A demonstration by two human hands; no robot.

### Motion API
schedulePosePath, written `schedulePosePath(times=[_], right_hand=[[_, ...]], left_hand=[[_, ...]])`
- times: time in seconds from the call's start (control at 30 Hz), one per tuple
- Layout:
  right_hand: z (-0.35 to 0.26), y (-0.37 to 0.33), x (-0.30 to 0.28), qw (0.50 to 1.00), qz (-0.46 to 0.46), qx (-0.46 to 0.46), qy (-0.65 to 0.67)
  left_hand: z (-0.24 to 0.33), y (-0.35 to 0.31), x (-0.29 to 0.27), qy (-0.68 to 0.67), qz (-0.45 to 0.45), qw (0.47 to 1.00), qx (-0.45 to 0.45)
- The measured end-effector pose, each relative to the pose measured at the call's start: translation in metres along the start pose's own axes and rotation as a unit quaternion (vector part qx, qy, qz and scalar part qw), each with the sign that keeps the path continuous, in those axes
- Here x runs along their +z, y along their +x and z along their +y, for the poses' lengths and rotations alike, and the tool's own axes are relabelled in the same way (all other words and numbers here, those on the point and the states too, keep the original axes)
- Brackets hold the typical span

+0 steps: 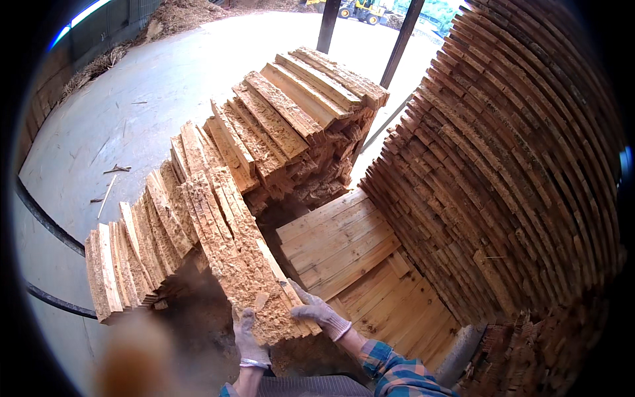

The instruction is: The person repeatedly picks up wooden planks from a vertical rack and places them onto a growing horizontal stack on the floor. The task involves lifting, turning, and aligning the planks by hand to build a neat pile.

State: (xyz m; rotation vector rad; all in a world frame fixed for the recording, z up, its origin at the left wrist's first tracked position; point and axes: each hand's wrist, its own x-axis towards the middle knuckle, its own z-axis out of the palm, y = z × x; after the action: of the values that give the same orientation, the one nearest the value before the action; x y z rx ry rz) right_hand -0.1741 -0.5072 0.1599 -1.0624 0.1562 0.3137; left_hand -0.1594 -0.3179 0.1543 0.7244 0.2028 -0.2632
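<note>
A thick bundle of rough wooden planks (228,255), coated in sawdust, points away from me with its near end between my hands. On the left side of that end is my left hand (251,341), in a pale work glove, thumb up along the edge. My right hand (321,311), gloved alike, grips the right side, its fingers partly hidden. The bundle's far end reaches the long row of sawdust-covered planks (284,122). Part of the row continues on the left as shorter-looking boards (132,255).
A tall wall of stacked boards (489,172) rises on the right. Beside it lies a low layer of clean, smooth planks (340,231). Dark posts (400,46) stand beyond the row. A yellow vehicle (362,12) is far back. Something brown and blurred (135,357) looms close at lower left.
</note>
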Motion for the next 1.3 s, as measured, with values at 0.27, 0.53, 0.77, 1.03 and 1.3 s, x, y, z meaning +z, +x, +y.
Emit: schedulePosePath(times=[0.27, 0.53, 0.77, 1.03, 1.3], right_hand=[[0.011, -0.128, 0.024, 0.974, 0.095, 0.190, -0.078], [0.208, -0.054, -0.030, 0.869, 0.304, 0.387, 0.060], [0.285, -0.035, -0.039, 0.858, 0.318, 0.384, 0.121], [0.359, 0.039, -0.101, 0.857, 0.292, 0.399, 0.143], [0.352, -0.024, -0.090, 0.926, 0.188, 0.260, 0.198]], left_hand=[[-0.044, -0.097, -0.056, -0.004, 0.169, 0.973, -0.154], [-0.075, -0.043, -0.156, -0.160, 0.250, 0.863, -0.409], [-0.084, -0.038, -0.220, -0.093, 0.296, 0.812, -0.494], [-0.152, 0.018, -0.304, 0.010, 0.278, 0.791, -0.545], [-0.139, -0.063, -0.235, 0.075, 0.316, 0.841, -0.431]])
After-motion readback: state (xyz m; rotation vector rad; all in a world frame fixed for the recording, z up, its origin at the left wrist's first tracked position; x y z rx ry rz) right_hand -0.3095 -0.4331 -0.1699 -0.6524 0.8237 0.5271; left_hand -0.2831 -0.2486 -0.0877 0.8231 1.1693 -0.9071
